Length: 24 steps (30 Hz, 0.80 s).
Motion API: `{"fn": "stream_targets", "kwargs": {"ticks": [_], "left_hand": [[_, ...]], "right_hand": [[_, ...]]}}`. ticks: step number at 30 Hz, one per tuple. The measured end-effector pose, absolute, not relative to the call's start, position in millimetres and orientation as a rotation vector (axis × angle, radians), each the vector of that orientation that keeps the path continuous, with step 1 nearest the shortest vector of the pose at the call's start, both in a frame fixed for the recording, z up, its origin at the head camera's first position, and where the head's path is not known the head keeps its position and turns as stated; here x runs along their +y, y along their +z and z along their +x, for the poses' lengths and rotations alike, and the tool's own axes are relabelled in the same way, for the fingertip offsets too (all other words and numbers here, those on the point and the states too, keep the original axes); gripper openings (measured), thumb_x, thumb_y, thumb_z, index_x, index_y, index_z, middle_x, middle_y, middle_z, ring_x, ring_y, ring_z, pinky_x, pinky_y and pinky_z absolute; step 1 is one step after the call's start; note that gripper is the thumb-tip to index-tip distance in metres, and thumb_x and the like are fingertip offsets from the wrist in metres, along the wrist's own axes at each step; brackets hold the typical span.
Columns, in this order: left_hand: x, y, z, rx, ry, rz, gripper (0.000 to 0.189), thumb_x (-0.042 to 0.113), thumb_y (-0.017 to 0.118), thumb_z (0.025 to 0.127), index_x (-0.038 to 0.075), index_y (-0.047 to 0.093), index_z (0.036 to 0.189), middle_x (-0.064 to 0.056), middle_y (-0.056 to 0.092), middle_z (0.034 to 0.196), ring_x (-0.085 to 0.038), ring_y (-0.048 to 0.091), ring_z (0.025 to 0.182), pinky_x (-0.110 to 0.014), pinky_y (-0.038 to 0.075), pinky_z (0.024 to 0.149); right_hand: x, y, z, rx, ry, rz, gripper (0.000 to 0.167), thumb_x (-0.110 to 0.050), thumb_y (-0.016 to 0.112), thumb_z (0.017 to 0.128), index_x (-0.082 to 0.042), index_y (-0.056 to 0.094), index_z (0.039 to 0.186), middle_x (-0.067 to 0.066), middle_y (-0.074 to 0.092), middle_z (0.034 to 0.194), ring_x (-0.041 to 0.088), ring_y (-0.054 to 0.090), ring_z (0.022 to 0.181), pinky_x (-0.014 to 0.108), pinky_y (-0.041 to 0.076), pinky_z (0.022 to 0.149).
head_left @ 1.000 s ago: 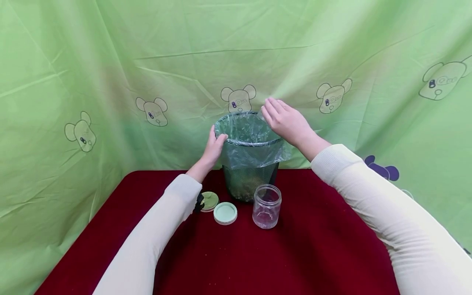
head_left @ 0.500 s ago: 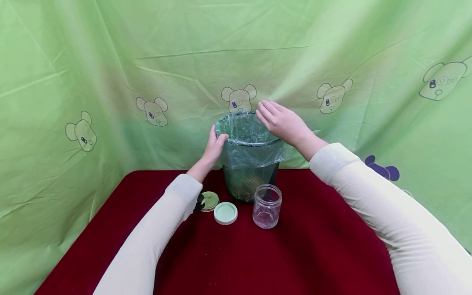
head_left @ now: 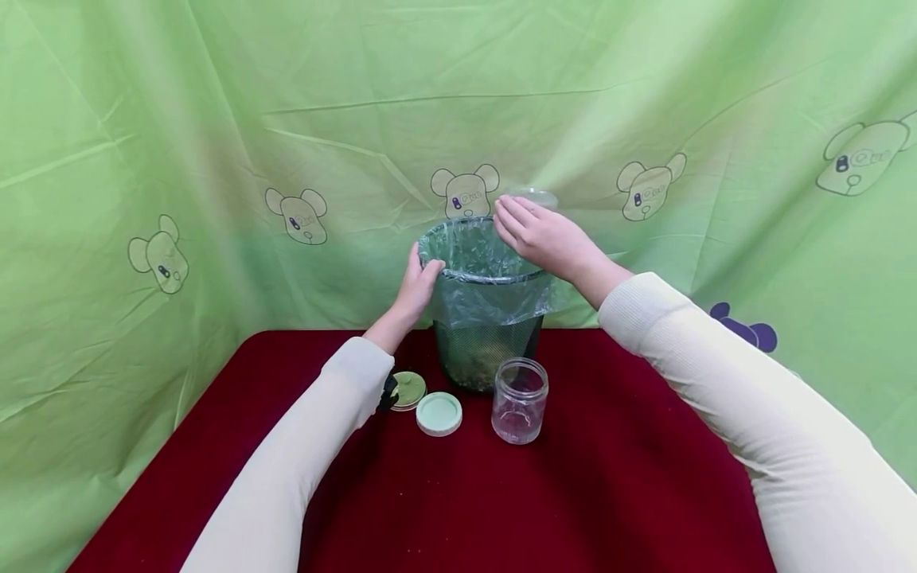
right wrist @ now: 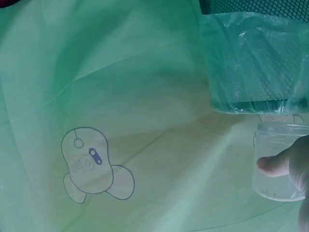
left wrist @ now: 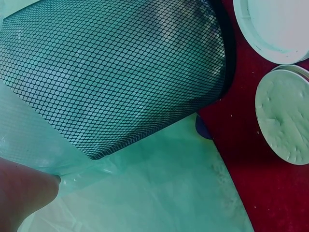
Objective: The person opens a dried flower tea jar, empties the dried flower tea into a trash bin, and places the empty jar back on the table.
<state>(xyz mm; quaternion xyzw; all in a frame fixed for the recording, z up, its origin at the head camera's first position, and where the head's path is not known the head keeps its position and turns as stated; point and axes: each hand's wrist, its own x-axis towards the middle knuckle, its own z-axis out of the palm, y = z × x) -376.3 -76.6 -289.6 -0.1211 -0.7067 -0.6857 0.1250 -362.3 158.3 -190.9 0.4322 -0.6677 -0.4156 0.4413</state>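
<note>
My left hand (head_left: 418, 282) grips the left rim of a black mesh waste bin (head_left: 487, 350) lined with a clear plastic bag (head_left: 494, 301). In the left wrist view part of that hand (left wrist: 29, 188) lies against the bag's folded edge. My right hand (head_left: 544, 239) is at the bin's right rim, holding a clear jar (right wrist: 275, 181) tipped over with its mouth towards the bin. The thumb presses on the jar's side in the right wrist view; the jar's base shows just above the knuckles in the head view. Some pale brownish stuff shows through the mesh low in the bin.
A second clear jar (head_left: 519, 406), lidless, stands upright on the red cloth (head_left: 458, 509) in front of the bin. Left of it lie a pale mint lid (head_left: 438, 415) and a green-topped round lid (head_left: 409, 389). A green curtain (head_left: 372, 95) hangs behind.
My right hand has moved slightly left and down over the bin while turning, and the jar's base has come into sight above it. The left hand and bin stay put.
</note>
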Motion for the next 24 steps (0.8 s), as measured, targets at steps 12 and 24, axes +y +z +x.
{"fn": "stream_targets", "kwargs": {"ticks": [12, 24], "left_hand": [[-76.9, -289.9, -376.0, -2.064, -2.000, -0.346, 0.082, 0.020, 0.052, 0.091, 0.001, 0.002, 0.154, -0.017, 0.005, 0.161, -0.027, 0.008, 0.146, -0.037, 0.009, 0.116], [-77.7, -290.9, -375.8, -2.041, -2.029, -0.366, 0.081, 0.017, 0.050, 0.093, 0.002, 0.001, 0.155, -0.015, 0.007, 0.161, -0.025, 0.011, 0.145, -0.034, 0.010, 0.116]], "right_hand": [[163.8, -190.8, -364.2, -1.569, -1.213, 1.120, 0.035, -0.003, 0.061, 0.091, 0.004, 0.057, 0.125, 0.023, 0.052, 0.133, 0.034, 0.044, 0.129, 0.040, 0.026, 0.113], [161.5, -195.7, -366.1, -1.537, -1.229, 1.116, 0.039, -0.004, 0.063, 0.090, 0.004, 0.056, 0.128, 0.022, 0.051, 0.136, 0.033, 0.043, 0.131, 0.040, 0.024, 0.114]]}}
